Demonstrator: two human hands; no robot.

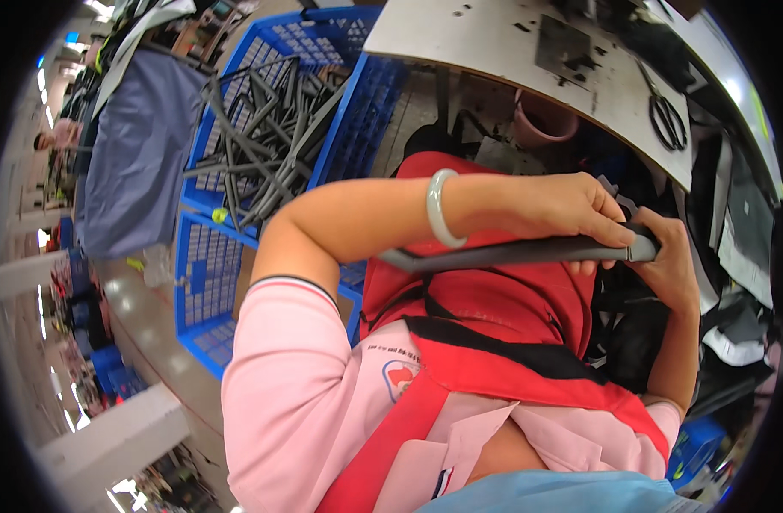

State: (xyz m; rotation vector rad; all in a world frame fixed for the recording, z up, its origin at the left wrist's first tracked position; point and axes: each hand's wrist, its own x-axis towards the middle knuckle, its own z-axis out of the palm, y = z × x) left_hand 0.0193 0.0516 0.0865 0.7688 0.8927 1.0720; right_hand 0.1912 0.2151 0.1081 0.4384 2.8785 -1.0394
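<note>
A long dark grey tube-like strip (511, 255) lies across my lap, above the red apron (494, 299). It bends near its left end. My left hand (584, 212), with a pale bangle on the wrist, is closed round the strip close to its right end. At that end my right hand (665, 256) grips it too, its thumb and fingers pressed about the tip. A thin light line or band crosses the strip between the two hands. Parts of the fingers are hidden behind the strip.
Left of my lap, a blue plastic crate (348, 128) holds many similar grey strips (276, 137); another blue crate (207, 291) stands nearer. Black-handled scissors (667, 121) lie on a white table (460, 38) ahead. Beneath it is a pink bucket (545, 128). Dark material hangs at right.
</note>
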